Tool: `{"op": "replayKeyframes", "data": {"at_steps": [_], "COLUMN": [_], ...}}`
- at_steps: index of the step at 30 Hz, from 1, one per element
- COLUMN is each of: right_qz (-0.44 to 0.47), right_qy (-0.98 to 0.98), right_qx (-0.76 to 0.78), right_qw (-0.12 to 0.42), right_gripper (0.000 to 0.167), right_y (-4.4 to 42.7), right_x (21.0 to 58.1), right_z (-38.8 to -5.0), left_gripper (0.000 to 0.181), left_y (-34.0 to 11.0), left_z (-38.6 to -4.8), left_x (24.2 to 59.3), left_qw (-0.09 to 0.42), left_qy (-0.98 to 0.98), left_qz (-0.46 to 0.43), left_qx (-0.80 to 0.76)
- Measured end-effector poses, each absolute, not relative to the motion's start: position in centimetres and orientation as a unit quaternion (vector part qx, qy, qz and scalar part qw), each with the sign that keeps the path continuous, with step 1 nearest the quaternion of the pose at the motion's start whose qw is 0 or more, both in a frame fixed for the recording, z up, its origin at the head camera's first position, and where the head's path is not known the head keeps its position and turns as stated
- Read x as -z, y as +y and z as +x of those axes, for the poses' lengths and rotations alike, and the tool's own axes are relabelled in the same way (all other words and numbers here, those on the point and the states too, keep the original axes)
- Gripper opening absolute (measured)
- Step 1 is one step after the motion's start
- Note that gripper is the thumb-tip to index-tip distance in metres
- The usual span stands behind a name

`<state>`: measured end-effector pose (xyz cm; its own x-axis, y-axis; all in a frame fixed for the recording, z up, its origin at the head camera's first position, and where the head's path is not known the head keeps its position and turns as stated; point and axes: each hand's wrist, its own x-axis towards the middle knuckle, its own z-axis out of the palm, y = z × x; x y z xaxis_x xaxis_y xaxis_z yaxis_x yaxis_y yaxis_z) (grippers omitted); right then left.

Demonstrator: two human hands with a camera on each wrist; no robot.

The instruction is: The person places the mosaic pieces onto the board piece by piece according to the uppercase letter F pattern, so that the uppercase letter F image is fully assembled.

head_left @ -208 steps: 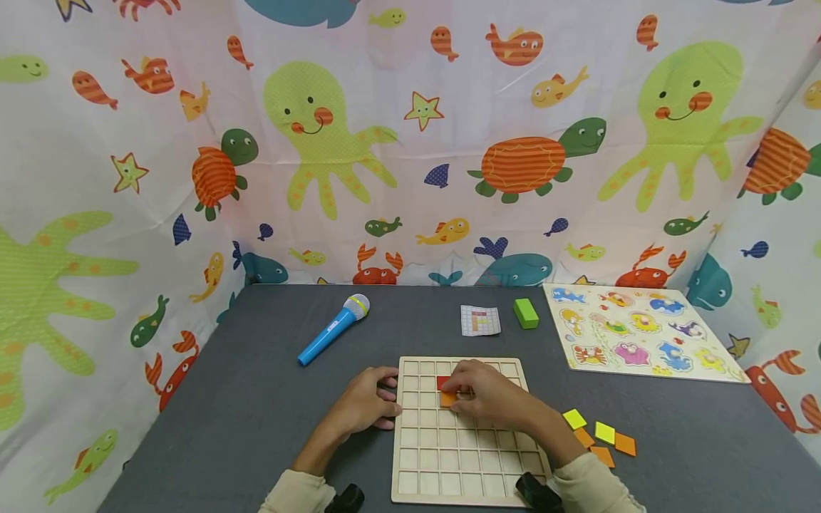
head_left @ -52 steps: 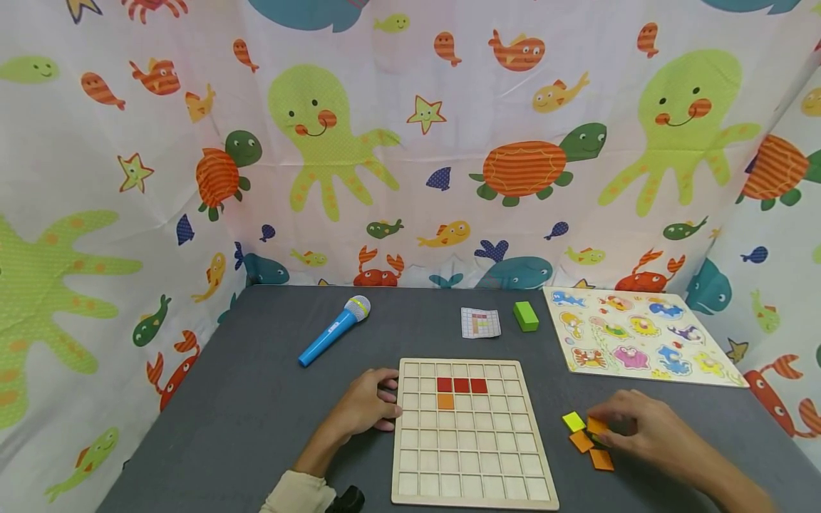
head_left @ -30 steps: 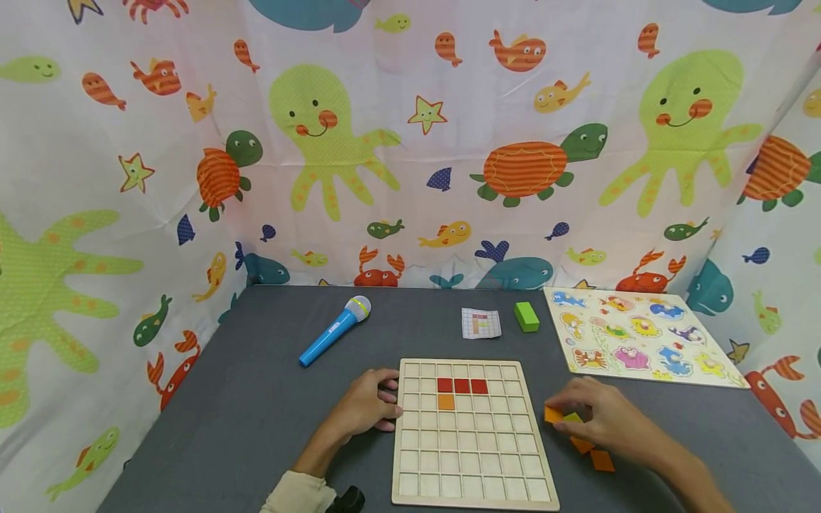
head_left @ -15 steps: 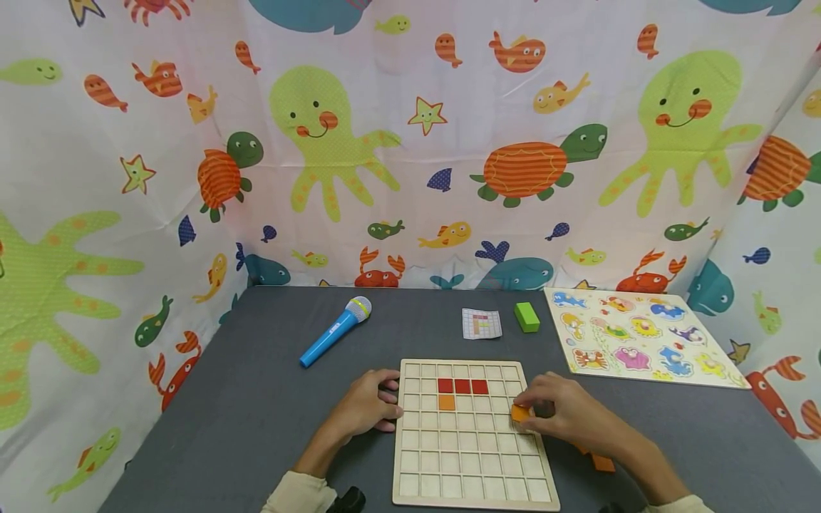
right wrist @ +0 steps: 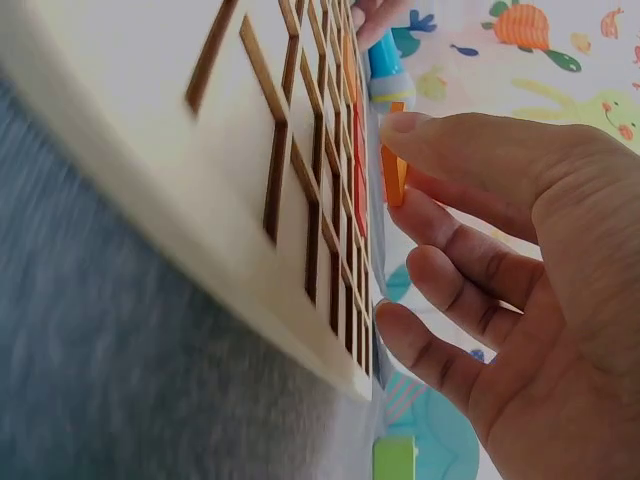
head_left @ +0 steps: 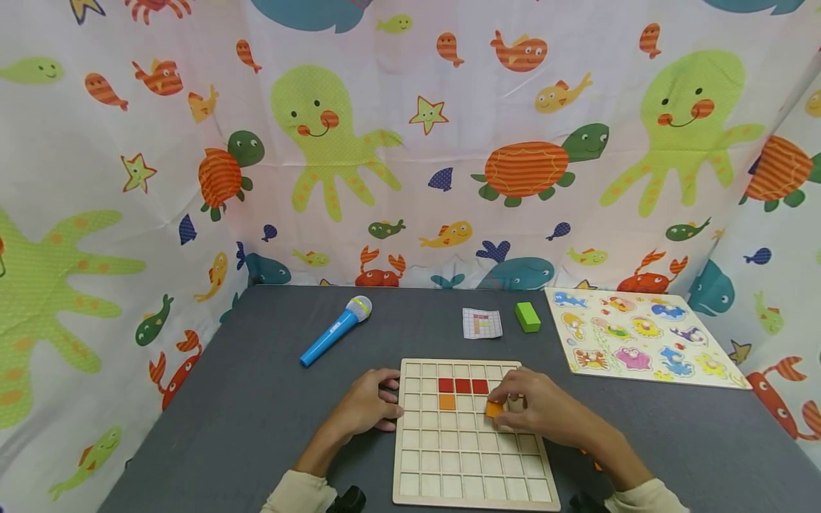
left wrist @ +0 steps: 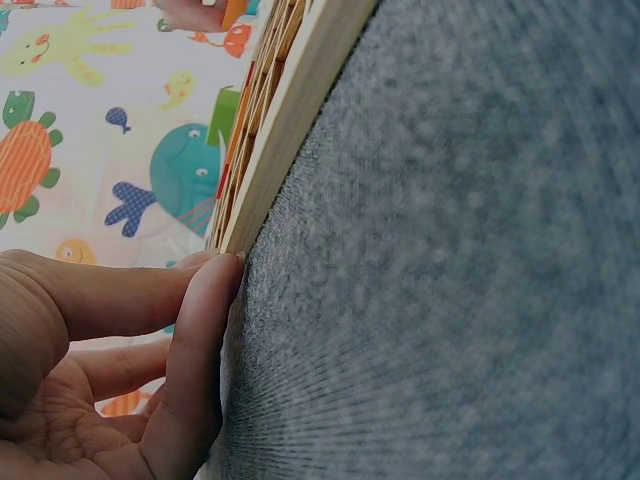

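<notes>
A wooden grid board point(head_left: 468, 486) lies on the dark table. Three red tiles point(head_left: 462, 386) sit side by side in its second row, with one orange tile point(head_left: 447, 402) below the leftmost. The right hand point(head_left: 545, 407) pinches another orange tile point(head_left: 494, 409) over the board, right of the seated orange one; in the right wrist view thumb and index finger hold this tile point(right wrist: 394, 165) above the grid. At the board's left edge, the left hand point(head_left: 364, 402) rests its fingertips; in the left wrist view the hand point(left wrist: 120, 350) touches the board's rim point(left wrist: 290, 140) with thumb and fingers.
A blue microphone point(head_left: 333, 333) lies at the back left. Behind the board are a small printed card point(head_left: 482, 324) and a green block point(head_left: 527, 317). An animal puzzle board point(head_left: 648, 338) is at the back right. Loose orange tiles point(head_left: 598, 467) are mostly hidden by the right forearm.
The right hand has picked up an orange tile from the loose pile and moved left over the board with it. Two more red tiles show than in the earliest frame. The left hand has stayed put.
</notes>
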<state>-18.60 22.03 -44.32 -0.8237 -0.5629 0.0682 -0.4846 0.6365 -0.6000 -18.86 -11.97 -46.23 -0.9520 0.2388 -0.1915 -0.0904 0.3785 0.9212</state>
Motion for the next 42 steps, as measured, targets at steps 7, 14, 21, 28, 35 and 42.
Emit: {"op": "replayKeyframes", "data": {"at_steps": [7, 14, 21, 28, 35, 42], "right_qz": [-0.315, -0.317, -0.319, -0.331, -0.339, -0.347], "right_qy": [0.899, 0.897, 0.893, 0.894, 0.893, 0.893], "right_qx": [0.299, 0.300, 0.308, 0.294, 0.285, 0.277], "right_qw": [0.054, 0.067, 0.071, 0.073, 0.081, 0.074], "right_gripper": [0.019, 0.020, 0.018, 0.020, 0.021, 0.021], "right_y": [20.2, 18.4, 17.1, 16.0, 15.2, 15.0], "right_x": [44.4, 44.6, 44.6, 44.6, 44.6, 44.9], "right_z": [-19.1, -19.5, -19.5, -19.7, -19.7, -19.7], "left_gripper": [0.067, 0.067, 0.067, 0.066, 0.066, 0.067], "left_y": [-12.0, -12.0, -12.0, -12.0, -12.0, -12.0], "left_z": [-18.7, -18.8, -18.9, -18.8, -18.8, -18.8], "left_x": [46.1, 46.1, 46.2, 46.2, 46.1, 46.1], "left_qw": [0.146, 0.145, 0.145, 0.144, 0.147, 0.148], "left_qy": [0.818, 0.817, 0.816, 0.818, 0.818, 0.817], "left_qz": [0.048, 0.053, 0.054, 0.053, 0.049, 0.050], "left_qx": [-0.554, -0.556, -0.557, -0.554, -0.555, -0.556]}}
